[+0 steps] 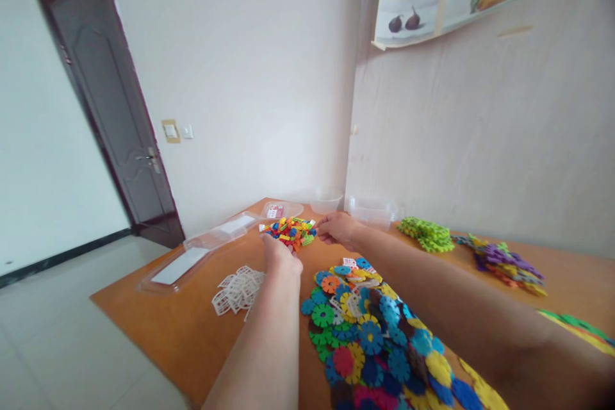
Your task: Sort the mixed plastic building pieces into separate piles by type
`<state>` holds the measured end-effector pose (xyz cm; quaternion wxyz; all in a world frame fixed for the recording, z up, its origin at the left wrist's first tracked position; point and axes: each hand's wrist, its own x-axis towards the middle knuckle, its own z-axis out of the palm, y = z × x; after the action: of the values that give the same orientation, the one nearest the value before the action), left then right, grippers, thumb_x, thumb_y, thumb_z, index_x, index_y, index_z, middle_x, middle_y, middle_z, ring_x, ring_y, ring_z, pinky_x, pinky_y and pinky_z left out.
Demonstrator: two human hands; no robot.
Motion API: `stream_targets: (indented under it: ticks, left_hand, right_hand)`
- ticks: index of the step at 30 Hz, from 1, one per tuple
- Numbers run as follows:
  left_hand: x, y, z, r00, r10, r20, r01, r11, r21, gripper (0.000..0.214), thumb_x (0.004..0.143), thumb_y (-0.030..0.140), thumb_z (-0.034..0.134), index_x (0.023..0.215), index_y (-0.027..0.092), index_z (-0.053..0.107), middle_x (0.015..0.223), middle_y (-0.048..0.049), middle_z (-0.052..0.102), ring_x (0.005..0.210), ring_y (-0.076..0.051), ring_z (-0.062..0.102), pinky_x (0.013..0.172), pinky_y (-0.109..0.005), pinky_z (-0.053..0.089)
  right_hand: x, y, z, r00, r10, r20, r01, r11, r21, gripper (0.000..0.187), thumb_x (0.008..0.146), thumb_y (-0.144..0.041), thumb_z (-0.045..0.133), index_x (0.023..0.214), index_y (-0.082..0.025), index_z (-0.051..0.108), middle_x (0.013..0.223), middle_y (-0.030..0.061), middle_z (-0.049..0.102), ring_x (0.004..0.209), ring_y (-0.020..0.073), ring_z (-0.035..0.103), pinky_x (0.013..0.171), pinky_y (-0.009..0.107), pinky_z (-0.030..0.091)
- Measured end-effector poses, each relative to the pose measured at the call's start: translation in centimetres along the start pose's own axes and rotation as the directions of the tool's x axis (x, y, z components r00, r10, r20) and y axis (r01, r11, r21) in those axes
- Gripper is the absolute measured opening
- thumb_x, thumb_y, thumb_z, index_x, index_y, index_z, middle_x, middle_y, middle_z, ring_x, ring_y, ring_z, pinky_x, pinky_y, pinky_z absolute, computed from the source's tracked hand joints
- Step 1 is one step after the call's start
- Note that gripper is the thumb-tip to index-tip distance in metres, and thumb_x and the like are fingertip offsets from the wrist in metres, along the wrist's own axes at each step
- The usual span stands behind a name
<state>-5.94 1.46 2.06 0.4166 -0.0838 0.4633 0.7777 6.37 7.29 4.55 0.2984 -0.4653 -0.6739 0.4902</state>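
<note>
Nearest the camera, at the bottom of the frame, a heap of many-coloured notched discs (371, 336) is being carried by the orange-brown counter (158, 327). Near the middle of the frame, a small pile of bright bricks (289, 230) is being flanked by both hands: its near side is being partly covered by the left hand (282, 255), its right edge is being approached by the right hand (340, 229), presumably so that loose pieces are being hemmed in. The right hand is being held curled, but whether anything is being pinched cannot be told; the left hand's grip is being hidden. White openwork pieces (239, 291) at lower left and green pieces (425, 234) at right are being grouped separately, seemingly by kind. Clear flat lids (180, 266) are being lined up at left, perhaps to spare the middle. Farther back, a clear round bowl (327, 200) and a clear rectangular tub (372, 210) are being stood aside; their contents cannot be made out.
</note>
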Motion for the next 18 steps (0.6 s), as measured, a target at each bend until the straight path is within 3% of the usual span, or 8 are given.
stream_targets:
  ticks: [5,8,12,18]
  left_hand:
    - [0.3,-0.2,0.0,0.997,0.036,0.065,-0.034,0.999,-0.032,0.052,0.091,0.063,0.029,0.095,0.022,0.060,0.107,-0.0077,0.066,0.101,-0.019,0.065,0.085,-0.032,0.053]
    - [0.4,-0.3,-0.1,0.995,0.046,0.089,-0.041,0.998,-0.050,0.051,0.092,0.061,0.029,0.096,0.022,0.061,0.104,-0.0084,0.067,0.100,-0.020,0.066,0.082,-0.031,0.054]
    - [0.6,-0.4,-0.2,0.996,0.044,0.072,-0.040,0.997,-0.065,0.050,0.092,0.060,0.031,0.098,0.021,0.061,0.104,-0.0091,0.067,0.103,-0.022,0.066,0.081,-0.032,0.054]
    - [1.0,-0.6,-0.2,0.997,0.038,0.067,-0.032,0.996,-0.089,0.049,0.091,0.060,0.033,0.098,0.021,0.062,0.108,-0.0099,0.067,0.105,-0.022,0.065,0.081,-0.032,0.055]
  right_hand:
    - [3.6,-1.0,3.0,0.999,0.032,0.012,-0.031,0.998,-0.047,0.015,0.075,-0.009,0.066,0.066,-0.015,0.055,0.058,-0.0003,0.059,0.052,0.0087,0.055,0.052,0.019,0.049]
    - [4.8,-1.6,4.1,0.999,0.047,0.024,-0.044,0.992,-0.118,0.007,0.085,-0.021,0.065,0.083,-0.014,0.063,0.080,0.0045,0.067,0.069,0.0129,0.062,0.062,0.025,0.053]
    - [5.7,-2.5,4.8,0.996,0.059,0.064,-0.044,0.978,-0.205,0.029,0.094,-0.034,0.057,0.117,-0.017,0.059,0.115,0.0077,0.062,0.095,0.0182,0.063,0.080,0.038,0.055]
    - [5.8,-3.9,4.6,0.993,0.039,0.113,-0.007,0.961,-0.275,0.031,0.093,-0.033,0.057,0.121,-0.018,0.058,0.122,0.0089,0.059,0.101,0.0205,0.061,0.085,0.041,0.053]
